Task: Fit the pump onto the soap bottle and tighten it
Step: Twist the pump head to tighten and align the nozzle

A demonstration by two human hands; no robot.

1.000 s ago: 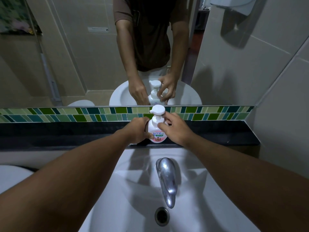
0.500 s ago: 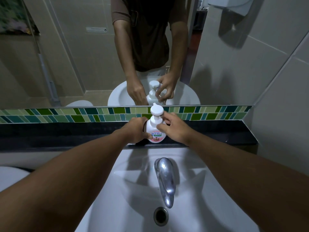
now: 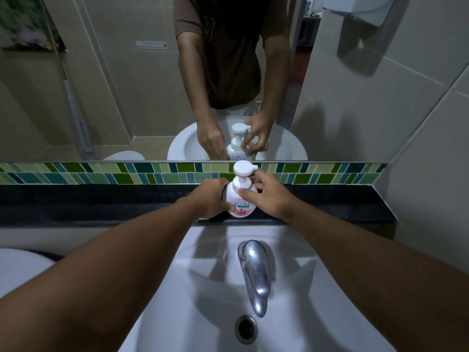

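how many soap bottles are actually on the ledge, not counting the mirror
1. The bottle stands on the black ledge behind the sink, between both hands; the other one is only its reflection in the mirror.

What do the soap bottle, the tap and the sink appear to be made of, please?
Soap bottle: probably plastic, opaque white, semi-matte, with a printed label. Tap: metal, likely chromed, given its bright mirror-like highlights. Sink: apparently glazed ceramic, smooth glossy white with soft reflections.

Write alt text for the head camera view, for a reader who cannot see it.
Two bare hands work a white soap bottle upright on a dark ledge behind a white sink: the left hand grips its body, the right hand pinches the pump collar. A mirror above reflects this.
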